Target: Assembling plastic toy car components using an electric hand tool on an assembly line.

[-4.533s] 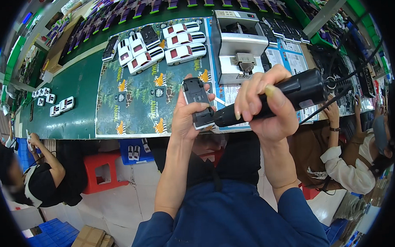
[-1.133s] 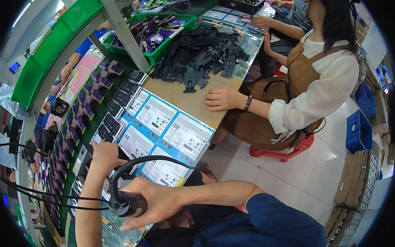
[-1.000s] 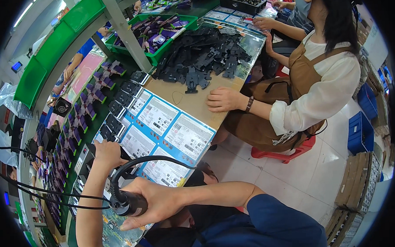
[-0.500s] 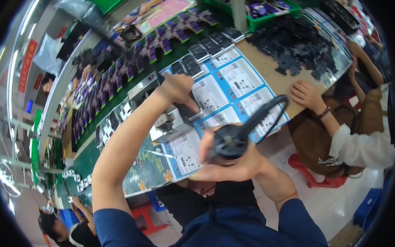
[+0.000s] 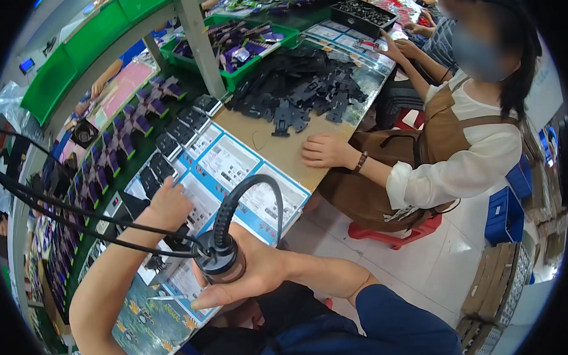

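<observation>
Gripping black cylindrical corded driver (image 5: 219,265) in wrapped right hand (image 5: 260,266) | with half-curled left hand (image 5: 169,209), any hold untellable, near black-and-white plastic pieces (image 5: 159,166) just beyond | apparently reaching step, calling for fingertip pinch

Black cylindrical tool (image 5: 219,266), one, near; person's hands, two: left hand (image 5: 170,208) and right hand (image 5: 257,266); black units (image 5: 182,132), in a row left of the printed sheets (image 5: 228,162), at least five, crowded; heap of black plates (image 5: 296,83), one, far, its pieces too overlapped to count; green tray (image 5: 235,79), one, far; black tray (image 5: 354,27), one, far right; bracelet (image 5: 361,161), one, right; red stool (image 5: 399,237), at least one, right; blue crates (image 5: 502,217), right, at least two
</observation>
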The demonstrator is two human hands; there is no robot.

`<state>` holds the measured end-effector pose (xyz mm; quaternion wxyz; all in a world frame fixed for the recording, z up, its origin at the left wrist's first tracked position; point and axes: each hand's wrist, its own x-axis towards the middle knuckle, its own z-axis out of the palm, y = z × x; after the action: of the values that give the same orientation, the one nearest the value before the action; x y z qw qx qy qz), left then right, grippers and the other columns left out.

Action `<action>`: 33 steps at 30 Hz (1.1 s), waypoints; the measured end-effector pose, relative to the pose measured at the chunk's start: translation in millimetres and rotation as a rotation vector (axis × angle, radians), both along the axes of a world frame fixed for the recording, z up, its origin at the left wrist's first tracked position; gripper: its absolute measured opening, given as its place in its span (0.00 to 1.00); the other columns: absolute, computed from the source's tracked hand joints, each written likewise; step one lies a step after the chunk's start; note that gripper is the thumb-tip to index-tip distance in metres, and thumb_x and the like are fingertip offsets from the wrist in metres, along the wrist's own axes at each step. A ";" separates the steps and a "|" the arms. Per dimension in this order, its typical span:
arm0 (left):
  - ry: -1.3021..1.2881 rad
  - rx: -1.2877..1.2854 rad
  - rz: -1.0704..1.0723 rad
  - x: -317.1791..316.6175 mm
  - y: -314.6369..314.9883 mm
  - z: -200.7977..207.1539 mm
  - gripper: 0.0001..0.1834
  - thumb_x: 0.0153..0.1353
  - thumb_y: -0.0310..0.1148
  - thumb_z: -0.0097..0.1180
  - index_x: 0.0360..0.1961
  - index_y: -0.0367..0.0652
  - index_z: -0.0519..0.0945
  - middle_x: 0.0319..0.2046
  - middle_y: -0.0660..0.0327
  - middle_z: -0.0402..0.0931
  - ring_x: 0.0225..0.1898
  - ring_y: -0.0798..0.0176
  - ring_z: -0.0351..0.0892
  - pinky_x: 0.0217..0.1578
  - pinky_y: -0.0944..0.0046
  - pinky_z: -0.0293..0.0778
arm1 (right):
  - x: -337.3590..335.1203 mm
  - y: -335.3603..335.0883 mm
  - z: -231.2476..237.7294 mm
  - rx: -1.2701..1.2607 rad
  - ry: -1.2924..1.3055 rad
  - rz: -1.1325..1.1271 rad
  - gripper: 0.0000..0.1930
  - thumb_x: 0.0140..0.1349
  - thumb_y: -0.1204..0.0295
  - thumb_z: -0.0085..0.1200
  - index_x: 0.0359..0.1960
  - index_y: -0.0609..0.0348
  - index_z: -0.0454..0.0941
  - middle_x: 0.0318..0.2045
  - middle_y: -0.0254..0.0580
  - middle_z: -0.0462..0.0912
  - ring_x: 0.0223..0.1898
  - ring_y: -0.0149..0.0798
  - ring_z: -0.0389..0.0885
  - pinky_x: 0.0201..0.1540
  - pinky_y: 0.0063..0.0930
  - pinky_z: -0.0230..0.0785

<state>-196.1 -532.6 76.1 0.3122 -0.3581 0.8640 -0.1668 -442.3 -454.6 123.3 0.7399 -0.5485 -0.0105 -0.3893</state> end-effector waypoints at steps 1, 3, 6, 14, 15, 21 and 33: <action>-0.028 0.057 -0.001 -4.6 -4.6 -0.5 0.07 0.56 0.36 0.56 0.27 0.55 0.87 0.29 0.68 0.84 0.47 0.62 0.78 0.57 0.52 0.57 | 0.1 1.6 -1.5 -0.005 0.000 -0.027 0.16 0.54 0.66 0.71 0.23 0.57 0.74 0.18 0.22 0.68 0.21 0.19 0.61 0.23 0.20 0.49; -0.108 0.069 -0.032 -16.4 -11.3 -1.8 0.08 0.57 0.36 0.56 0.27 0.55 0.87 0.30 0.68 0.85 0.47 0.63 0.78 0.59 0.53 0.56 | -9.1 1.1 -0.7 -0.016 0.074 -0.039 0.15 0.52 0.68 0.72 0.25 0.60 0.76 0.21 0.27 0.73 0.24 0.22 0.68 0.27 0.19 0.56; -0.009 -0.011 -0.069 -24.2 -8.8 2.1 0.08 0.57 0.36 0.56 0.28 0.54 0.87 0.26 0.68 0.84 0.40 0.64 0.80 0.57 0.55 0.57 | -15.5 3.5 0.3 -0.026 0.134 -0.056 0.13 0.51 0.70 0.73 0.28 0.62 0.78 0.24 0.32 0.78 0.26 0.24 0.74 0.29 0.18 0.62; 0.148 -0.218 -0.191 -33.6 26.2 39.0 0.06 0.51 0.35 0.56 0.24 0.52 0.85 0.25 0.65 0.78 0.36 0.59 0.77 0.56 0.45 0.59 | -10.2 26.9 11.3 0.071 0.152 0.050 0.11 0.55 0.74 0.68 0.30 0.63 0.76 0.21 0.35 0.78 0.20 0.23 0.75 0.22 0.17 0.63; 0.179 -0.275 -0.166 -37.3 28.6 64.3 0.05 0.45 0.35 0.59 0.23 0.50 0.84 0.27 0.64 0.78 0.37 0.61 0.77 0.50 0.50 0.61 | -9.1 28.9 13.7 0.061 0.165 0.047 0.10 0.56 0.76 0.67 0.30 0.63 0.75 0.21 0.36 0.78 0.20 0.24 0.75 0.21 0.18 0.64; 1.239 -0.447 0.245 2.4 115.9 162.8 0.18 0.43 0.28 0.69 0.39 0.41 0.84 0.32 0.55 0.83 0.35 0.52 0.82 0.47 0.57 0.72 | 13.6 43.2 16.0 0.063 0.035 -0.044 0.10 0.57 0.75 0.67 0.28 0.62 0.75 0.17 0.34 0.76 0.16 0.24 0.74 0.18 0.17 0.62; 2.983 -0.033 1.190 38.2 342.3 -54.4 0.13 0.65 0.32 0.56 0.46 0.35 0.76 0.34 0.52 0.83 0.29 0.63 0.84 0.30 0.64 0.82 | 127.4 46.5 16.5 -0.153 -0.186 -0.287 0.06 0.66 0.72 0.50 0.35 0.60 0.67 0.19 0.40 0.71 0.18 0.34 0.71 0.26 0.31 0.71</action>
<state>-157.9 -190.3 21.8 0.7548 0.4654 -0.1253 -0.4449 -314.8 -408.1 139.8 0.6289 -0.5606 -0.0300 -0.5379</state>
